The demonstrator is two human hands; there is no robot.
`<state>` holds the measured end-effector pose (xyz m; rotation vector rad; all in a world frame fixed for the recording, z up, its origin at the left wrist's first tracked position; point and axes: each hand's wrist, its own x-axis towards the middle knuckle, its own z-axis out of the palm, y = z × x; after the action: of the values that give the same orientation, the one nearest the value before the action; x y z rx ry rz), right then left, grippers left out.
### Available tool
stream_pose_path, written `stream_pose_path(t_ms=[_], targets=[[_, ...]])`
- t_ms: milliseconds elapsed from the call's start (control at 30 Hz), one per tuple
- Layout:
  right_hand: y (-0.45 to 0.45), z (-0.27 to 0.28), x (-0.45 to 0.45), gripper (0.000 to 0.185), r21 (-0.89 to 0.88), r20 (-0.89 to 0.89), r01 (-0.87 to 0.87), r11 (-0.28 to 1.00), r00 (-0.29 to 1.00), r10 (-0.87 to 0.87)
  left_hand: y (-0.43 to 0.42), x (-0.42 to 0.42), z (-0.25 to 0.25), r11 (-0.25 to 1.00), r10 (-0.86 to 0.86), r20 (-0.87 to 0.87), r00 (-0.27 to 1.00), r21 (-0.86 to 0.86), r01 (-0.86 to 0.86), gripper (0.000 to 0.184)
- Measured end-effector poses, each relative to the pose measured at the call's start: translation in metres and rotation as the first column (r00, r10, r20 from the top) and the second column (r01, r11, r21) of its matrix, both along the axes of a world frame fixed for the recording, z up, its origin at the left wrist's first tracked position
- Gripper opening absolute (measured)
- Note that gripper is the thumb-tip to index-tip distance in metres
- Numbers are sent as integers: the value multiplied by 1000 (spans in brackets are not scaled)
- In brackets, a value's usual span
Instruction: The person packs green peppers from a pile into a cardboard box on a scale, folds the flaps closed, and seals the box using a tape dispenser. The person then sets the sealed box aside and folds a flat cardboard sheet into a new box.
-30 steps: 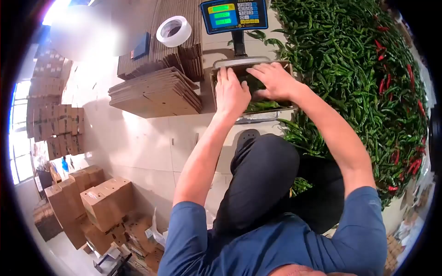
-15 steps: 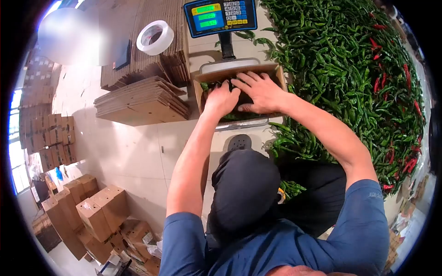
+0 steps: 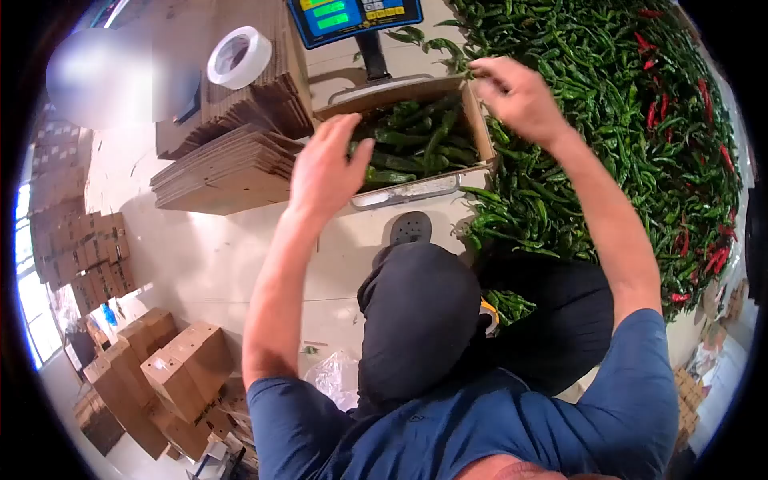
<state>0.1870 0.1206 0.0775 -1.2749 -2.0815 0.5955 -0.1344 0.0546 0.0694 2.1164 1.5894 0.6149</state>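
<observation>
A cardboard box (image 3: 481,132) filled with long green peppers (image 3: 420,140) rests on the metal platform (image 3: 412,191) of a digital scale. My left hand (image 3: 326,170) is at the box's left side, fingers stretched and thumb apart, with nothing seen in it. Over the far right corner of the box hovers my right hand (image 3: 520,100), its fingers loosely bent and apart. Loose green peppers lie close by its fingertips, and I see none gripped. The scale's display (image 3: 356,18) stands behind the box, partly cut off at the top.
A big heap of green peppers (image 3: 576,176) with some red ones (image 3: 706,100) covers the floor on the right. Flattened cardboard (image 3: 228,172) is stacked at left, with a tape roll (image 3: 240,58) on top. Closed cartons (image 3: 184,368) stand at lower left.
Both hands have come up out of the box and moved apart, left hand to the left edge, right hand to the far right corner. The peppers inside now show.
</observation>
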Motion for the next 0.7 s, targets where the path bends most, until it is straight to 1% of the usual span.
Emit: stream_pose_path(t_ms=[33,100,133,167,200,233,267,300,333,367,433,467,567,600,633,700], targets=[[2,-3,19,26,-192,-63,133,972,987,-148,-1,-12,0,993,-31,-2,1000,113,31,48],[5,-31,64,28,-368,-11,150,917,986,-166,4,-39,-12,943,-140,-113,984,289,167,58],[-2,-38,71,28,-540,7,116,833,991,-133,6,-50,-17,934,-199,-174,964,265,241,63],[-13,-38,72,29,-692,16,82,718,995,-98,9,-58,-23,920,-257,-233,938,240,311,68],[-26,-38,68,32,-804,77,83,588,996,-36,12,-61,-30,916,-302,-235,924,197,349,73],[-37,-57,69,32,-873,29,4,488,999,44,14,-57,-35,909,-332,-204,921,190,370,74],[-56,-69,60,33,-877,-3,2,481,1000,-10,17,-52,-37,902,-361,-175,916,183,390,76],[-64,-77,52,33,-868,50,10,497,996,68,19,-48,-37,895,-389,-147,910,176,411,77],[-74,-84,47,30,-858,-2,-12,513,1000,20,21,-39,-37,891,-412,-122,903,153,427,80],[-81,-91,44,28,-848,-56,-33,529,998,-28,23,-30,-36,879,-457,-122,881,89,468,76],[-81,-100,46,24,-869,-47,-1,495,996,-81,29,-12,-34,809,-559,-165,813,108,578,69],[-80,-103,46,22,-878,-41,13,479,994,-102,31,-4,-31,801,-556,-209,804,124,586,65],[-85,-94,39,19,-852,-98,28,523,972,-212,38,-7,-30,864,-427,-177,887,207,458,66],[-84,-96,38,18,-869,-96,31,493,968,-230,40,-13,-34,874,-376,-164,912,265,408,65],[-84,-99,38,18,-857,-111,21,515,968,-224,41,-23,-40,876,-327,-149,933,321,359,66],[-82,-108,36,18,-823,-146,1,567,966,-214,37,-40,-65,910,-292,13,956,312,274,71]])
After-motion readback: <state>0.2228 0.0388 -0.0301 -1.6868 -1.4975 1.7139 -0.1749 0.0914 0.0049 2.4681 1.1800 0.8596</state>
